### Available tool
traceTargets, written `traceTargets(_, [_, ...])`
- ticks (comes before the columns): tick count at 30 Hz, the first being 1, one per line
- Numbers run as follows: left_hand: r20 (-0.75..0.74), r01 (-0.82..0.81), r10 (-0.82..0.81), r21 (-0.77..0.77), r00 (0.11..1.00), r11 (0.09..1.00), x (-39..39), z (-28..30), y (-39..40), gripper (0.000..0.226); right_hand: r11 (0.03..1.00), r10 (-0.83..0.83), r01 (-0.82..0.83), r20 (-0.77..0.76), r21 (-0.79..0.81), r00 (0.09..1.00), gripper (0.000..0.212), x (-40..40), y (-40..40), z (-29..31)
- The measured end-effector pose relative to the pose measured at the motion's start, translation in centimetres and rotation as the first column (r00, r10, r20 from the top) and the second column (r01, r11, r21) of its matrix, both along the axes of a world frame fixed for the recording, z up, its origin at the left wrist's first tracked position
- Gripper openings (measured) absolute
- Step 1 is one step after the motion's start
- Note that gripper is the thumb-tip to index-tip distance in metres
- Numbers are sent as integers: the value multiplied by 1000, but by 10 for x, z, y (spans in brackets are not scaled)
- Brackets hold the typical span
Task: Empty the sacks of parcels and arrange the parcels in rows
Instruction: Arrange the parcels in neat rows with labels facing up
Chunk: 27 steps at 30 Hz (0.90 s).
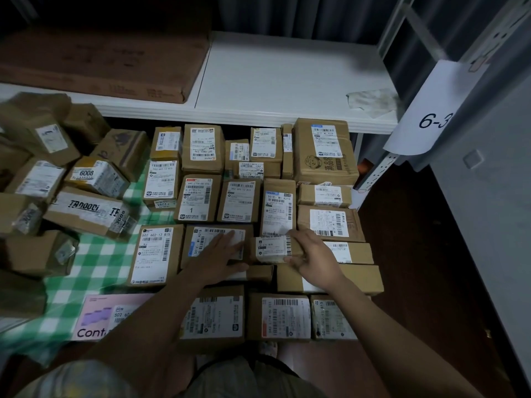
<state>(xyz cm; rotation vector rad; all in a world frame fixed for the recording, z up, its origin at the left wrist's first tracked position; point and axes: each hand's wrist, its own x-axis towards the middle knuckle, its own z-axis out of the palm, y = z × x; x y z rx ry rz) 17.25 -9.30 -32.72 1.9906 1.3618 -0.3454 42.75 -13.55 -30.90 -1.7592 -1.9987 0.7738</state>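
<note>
The room I worked in was dim, darkest at the upper left; the white shelf (281, 79) caught most light. Left-edge parcels (37, 133) blurred, and straight lines bowed toward the frame's edges.

Brown parcels (198, 198) with white labels on green-and-white checked sack (94, 262)

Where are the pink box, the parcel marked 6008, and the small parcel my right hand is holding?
pink box (99, 317): head view, on its purple printed top face.
parcel marked 6008 (96, 176): head view, on its white label.
small parcel (271, 248): head view, on its label, left of the right hand (311, 254).
</note>
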Motion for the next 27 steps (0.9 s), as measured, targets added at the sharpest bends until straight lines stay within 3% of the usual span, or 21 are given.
traceTargets(16, [-26,-63,66,84,998,994,12,-5,10,57,999,14,-12,41,-43,999,60,4,6,8])
traceTargets(21, [-60,-68,75,118,995,991,20,-3,15,52,989,-85,62,-174,-137,981,51,22,16,27])
traceTargets(24, [-56,-63,73,173,996,983,31,0,19,58,962,-268,230,-364,-146,892,42,34,16,34])
traceTargets(27, [-2,-50,52,225,999,973,46,4,21,63,940,-340,319,-376,-118,862,39,40,11,34])
